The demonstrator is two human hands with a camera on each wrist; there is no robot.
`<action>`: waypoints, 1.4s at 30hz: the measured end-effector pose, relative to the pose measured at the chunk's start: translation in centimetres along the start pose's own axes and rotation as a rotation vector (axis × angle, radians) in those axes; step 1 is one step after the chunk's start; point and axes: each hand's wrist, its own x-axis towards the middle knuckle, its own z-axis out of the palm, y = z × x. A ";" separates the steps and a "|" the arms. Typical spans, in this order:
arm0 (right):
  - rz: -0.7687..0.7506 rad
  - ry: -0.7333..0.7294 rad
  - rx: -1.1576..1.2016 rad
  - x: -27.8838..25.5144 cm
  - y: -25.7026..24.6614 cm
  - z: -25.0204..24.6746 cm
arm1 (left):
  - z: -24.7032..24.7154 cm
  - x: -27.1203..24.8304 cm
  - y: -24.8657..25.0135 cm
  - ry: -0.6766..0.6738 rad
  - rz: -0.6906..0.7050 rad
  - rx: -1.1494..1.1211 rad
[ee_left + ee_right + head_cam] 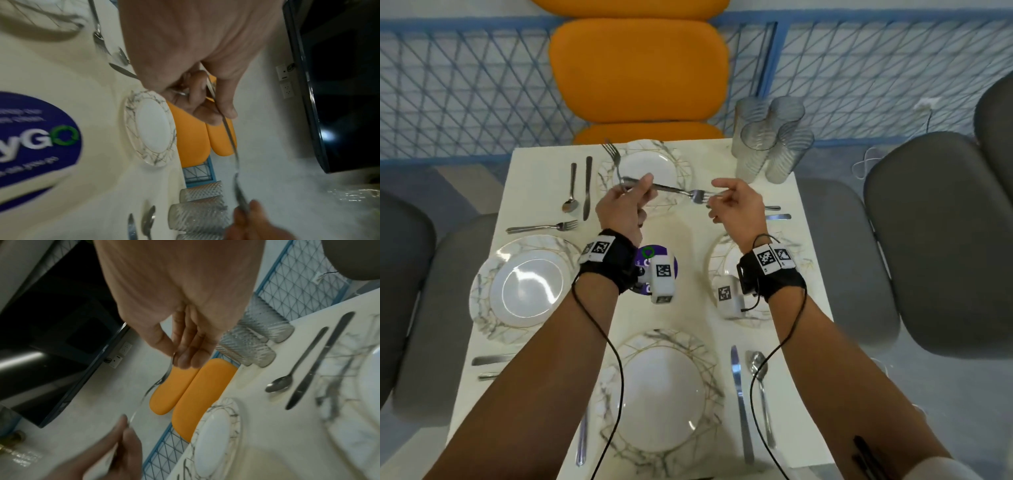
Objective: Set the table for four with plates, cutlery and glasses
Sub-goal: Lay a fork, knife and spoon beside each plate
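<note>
Above the far plate (647, 171), the left hand (625, 209) grips two forks, one (613, 157) pointing away, the other fork (681, 192) reaching across to the right hand (739, 209), whose fingers (185, 352) pinch its tines. A loose handover could, I judge, drop it clattering onto the plate. Four glasses (770, 140) wait clustered at the white desk (688, 308) corner; grey chairs (928, 240) flank it, blue mesh fencing (465, 96) behind
</note>
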 end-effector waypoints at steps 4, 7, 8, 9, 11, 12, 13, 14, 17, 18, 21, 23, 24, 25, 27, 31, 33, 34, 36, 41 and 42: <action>0.022 -0.161 -0.021 -0.8 1.7 -0.6 | 4.0 0.4 0.1 0.057 0.060 0.096; 0.076 -0.205 -0.003 -0.8 1.8 -0.5 | 6.2 0.7 -0.3 0.027 0.118 0.191; 0.093 -0.205 0.010 -0.6 1.8 -0.4 | 6.7 0.9 -0.4 0.006 0.132 0.221; 0.105 -0.200 0.018 -0.4 2.0 -0.4 | 7.2 1.0 -0.6 -0.018 0.136 0.251; 0.114 -0.186 0.035 0.5 2.7 -0.2 | 7.8 1.3 -0.7 -0.064 0.131 0.297; 0.111 -0.174 0.047 1.0 3.0 -0.2 | 7.9 1.3 -0.8 -0.074 0.129 0.317; 0.107 -0.152 0.058 1.7 3.3 -0.2 | 7.8 1.3 -0.8 -0.067 0.130 0.340; 0.107 -0.122 0.060 2.5 3.5 -0.3 | 7.6 1.3 -0.9 -0.045 0.130 0.363; 0.147 0.005 0.007 5.7 4.2 -0.4 | 5.4 1.9 -1.6 0.041 0.109 0.380; 0.168 0.055 -0.044 7.1 4.5 -0.3 | 4.5 2.2 -1.9 0.054 0.090 0.374; 0.203 0.142 -0.233 11.1 5.3 0.6 | 1.7 2.8 -2.9 0.059 0.038 0.392; 0.236 0.103 -0.369 13.3 5.9 1.7 | 0.2 3.0 -3.3 0.062 0.018 0.408; 0.257 0.085 -0.438 14.2 6.3 2.2 | -0.5 3.2 -3.5 0.071 0.010 0.410; 0.274 0.069 -0.509 15.0 6.8 2.8 | -1.2 3.3 -3.6 0.084 0.003 0.410; 0.338 0.031 -0.564 16.2 7.6 3.7 | -2.0 3.7 -3.8 0.111 -0.008 0.404; 0.398 -0.008 -0.640 17.2 9.0 4.7 | -2.7 4.2 -3.9 0.133 -0.010 0.399; 0.386 -0.008 -0.679 17.4 9.5 5.1 | -2.7 4.4 -3.9 0.133 -0.009 0.391; 0.376 -0.006 -0.708 17.3 9.6 5.2 | -2.7 4.5 -3.9 0.132 -0.008 0.391; 0.355 -0.022 -0.790 17.5 9.9 5.5 | -2.6 4.5 -4.0 0.123 -0.007 0.394; 0.313 -0.033 -0.903 17.7 10.0 5.9 | -2.7 4.4 -4.2 0.093 0.001 0.402; 0.312 -0.029 -0.918 17.8 10.0 5.9 | -2.7 4.4 -4.2 0.092 0.002 0.401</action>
